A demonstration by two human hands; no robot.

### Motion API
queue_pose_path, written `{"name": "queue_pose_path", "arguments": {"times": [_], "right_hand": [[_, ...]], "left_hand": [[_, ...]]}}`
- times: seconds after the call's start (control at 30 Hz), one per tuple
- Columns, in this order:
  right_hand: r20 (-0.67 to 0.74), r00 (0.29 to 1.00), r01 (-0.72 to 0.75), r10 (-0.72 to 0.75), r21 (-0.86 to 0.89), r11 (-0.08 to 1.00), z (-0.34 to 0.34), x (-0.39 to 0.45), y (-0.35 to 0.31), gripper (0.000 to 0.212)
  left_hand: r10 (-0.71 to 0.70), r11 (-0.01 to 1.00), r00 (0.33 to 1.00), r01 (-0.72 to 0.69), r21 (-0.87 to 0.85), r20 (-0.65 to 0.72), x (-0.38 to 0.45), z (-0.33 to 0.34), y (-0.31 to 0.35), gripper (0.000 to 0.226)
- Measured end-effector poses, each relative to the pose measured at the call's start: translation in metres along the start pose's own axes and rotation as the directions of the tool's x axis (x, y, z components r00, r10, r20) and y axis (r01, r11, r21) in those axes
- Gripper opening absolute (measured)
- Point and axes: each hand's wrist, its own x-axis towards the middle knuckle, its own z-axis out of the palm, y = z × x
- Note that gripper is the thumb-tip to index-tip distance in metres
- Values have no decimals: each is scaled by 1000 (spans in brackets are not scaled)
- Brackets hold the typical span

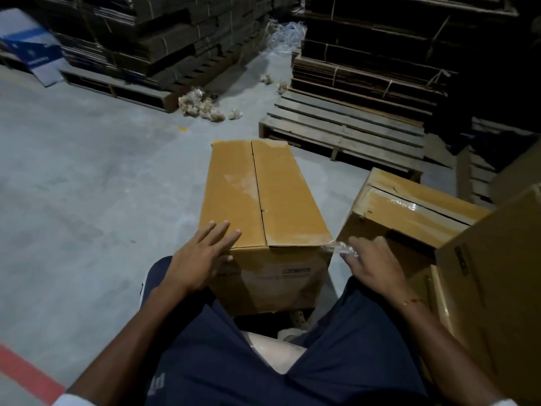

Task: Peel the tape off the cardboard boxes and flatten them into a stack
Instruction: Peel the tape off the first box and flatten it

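A long brown cardboard box (263, 194) stands on the floor between my knees, its top flaps closed with pale marks along the centre seam. My left hand (202, 253) rests with straight, spread fingers on the box's near left corner. My right hand (371, 259) is just right of the box's near right corner and pinches a crumpled strip of clear tape (339, 248) that still reaches that corner. A second box (409, 212) with shiny tape on its top lies tilted at the right.
More cardboard boxes (491, 303) crowd my right side. A bare wooden pallet (348, 127) lies beyond the box, with bundled flattened cardboard stacks (371, 63) behind it and at back left (164, 39). Crumpled tape balls (202, 106) litter the concrete floor.
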Motion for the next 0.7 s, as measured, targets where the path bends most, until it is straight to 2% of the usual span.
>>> {"name": "queue_pose_path", "arguments": {"times": [0.03, 0.07, 0.1, 0.17, 0.23, 0.27, 0.3, 0.33, 0.37, 0.43, 0.5, 0.57, 0.63, 0.7], "right_hand": [[-10, 1000, -25, 29, 253, 967, -2, 1, 1, 10], [-5, 998, -49, 59, 491, 870, -4, 3, 1, 8], [-2, 997, -60, 82, 665, 744, -8, 3, -4, 14], [11, 995, -56, 95, 875, 480, -14, 3, -21, 22], [63, 988, -79, 141, 991, 108, -14, 2, -38, 22], [108, 981, -93, 161, 991, -100, -12, 1, -43, 21], [159, 973, -102, 169, 947, -304, -10, 0, -45, 19], [208, 963, -106, 174, 880, -463, -9, 0, -46, 16], [248, 956, -116, 160, 814, -569, -7, -1, -47, 17], [317, 932, -118, 174, 721, -682, -3, -2, -50, 22], [367, 910, -114, 192, 668, -735, -3, -4, -54, 16], [391, 901, -110, 185, 621, -776, -2, -7, -59, 14], [425, 887, -134, 183, 614, -778, 1, -8, -61, 16], [455, 866, -194, 210, 691, -696, 3, -8, -57, 23]], "left_hand": [[-6, 1000, 1000, 6, 14, 7, 0, 1, -1, 62], [-25, 999, 999, 24, 23, 33, 2, 2, -1, 63], [-58, 998, 994, 56, 25, 88, 4, 0, 0, 64], [-105, 994, 974, 98, 42, 201, 8, -11, 11, 66], [-88, 996, 967, 87, 17, 241, 14, -24, 32, 79], [-71, 997, 967, 79, -23, 243, 15, -28, 44, 96], [-56, 994, 968, 76, -75, 244, 16, -30, 55, 115], [-51, 986, 969, 87, -139, 243, 18, -30, 64, 126], [-42, 974, 971, 93, -209, 234, 19, -29, 72, 127], [-20, 931, 989, 71, -358, 144, 23, -27, 86, 103], [-2, 872, 997, -38, -488, -82, 30, -24, 100, 72], [56, 814, 967, -187, -549, -247, 44, -26, 115, 70], [199, 799, 954, -292, -526, -226, 61, -30, 131, 82], [293, 850, 953, -294, -437, -71, 75, -25, 140, 92]]}}
